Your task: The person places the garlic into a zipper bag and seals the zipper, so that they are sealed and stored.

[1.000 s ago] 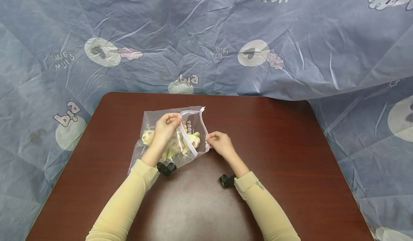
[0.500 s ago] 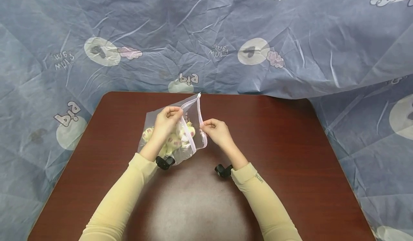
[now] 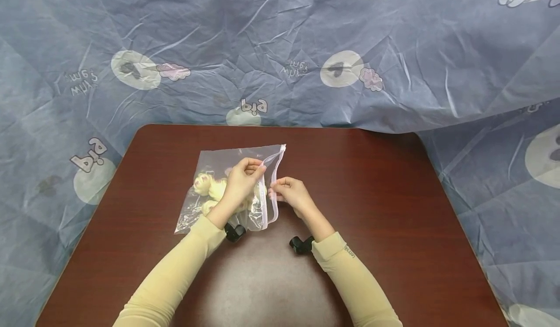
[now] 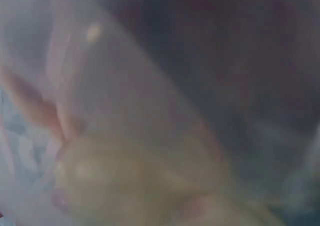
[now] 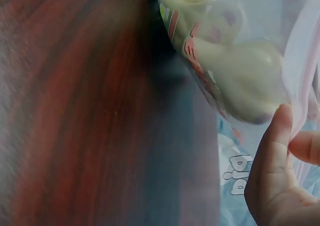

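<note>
A clear zip bag (image 3: 218,159) with a pale pinkish zip edge lies tilted between both hands, its mouth facing right and parted. Inside it are several pale yellow toy-like figures (image 3: 202,183) with pink marks, also visible through the plastic in the right wrist view as a rounded figure (image 5: 250,78). My left hand (image 3: 241,179) pinches the near side of the bag's mouth between thumb and fingers. On the opposite side of the mouth, my right hand (image 3: 294,194) pinches the zip edge. The left wrist view is blurred by plastic close to the lens.
A dark reddish-brown table (image 3: 372,196) lies beneath the bag. Behind and beside it hangs a blue-grey printed cloth (image 3: 262,40). Black wrist cameras, one left (image 3: 235,232) and one right (image 3: 301,245), sit under the cuffs.
The bag first rises with both hands, then comes back down and shifts right. The left hand moves right, nearer the right hand, and the bag's mouth narrows. Both hands keep their pinch.
</note>
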`<control>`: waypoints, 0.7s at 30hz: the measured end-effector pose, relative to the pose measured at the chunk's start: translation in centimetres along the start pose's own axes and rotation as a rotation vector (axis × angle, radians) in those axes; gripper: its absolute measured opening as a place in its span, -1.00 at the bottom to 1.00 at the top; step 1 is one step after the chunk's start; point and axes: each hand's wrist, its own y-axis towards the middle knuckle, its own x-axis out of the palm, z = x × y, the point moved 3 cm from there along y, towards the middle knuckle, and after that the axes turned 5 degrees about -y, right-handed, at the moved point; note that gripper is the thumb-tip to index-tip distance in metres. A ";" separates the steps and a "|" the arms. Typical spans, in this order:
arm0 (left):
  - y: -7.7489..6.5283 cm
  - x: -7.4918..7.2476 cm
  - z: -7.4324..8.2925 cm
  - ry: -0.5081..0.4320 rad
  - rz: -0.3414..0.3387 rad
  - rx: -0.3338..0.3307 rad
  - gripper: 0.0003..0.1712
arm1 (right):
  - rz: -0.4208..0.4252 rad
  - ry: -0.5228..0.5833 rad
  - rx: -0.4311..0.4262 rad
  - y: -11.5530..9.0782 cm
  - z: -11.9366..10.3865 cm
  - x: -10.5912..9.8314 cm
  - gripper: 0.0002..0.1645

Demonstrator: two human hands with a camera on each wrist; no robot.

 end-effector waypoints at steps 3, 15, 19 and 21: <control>-0.5 0.8 -0.5 -0.005 -0.014 -0.007 -0.71 | -0.006 0.031 0.026 -0.1 0.6 0.1 -0.79; -1.8 2.5 -2.1 0.160 -0.110 0.116 -0.83 | -0.049 0.166 0.073 -0.7 2.9 -0.3 -0.86; -2.4 2.8 -2.3 0.349 -0.143 0.235 -0.83 | -0.048 0.192 0.083 -1.2 3.3 -0.5 -0.87; -2.6 2.9 -2.4 0.418 -0.157 0.290 -0.80 | -0.054 0.209 0.080 -1.4 3.5 -0.6 -0.85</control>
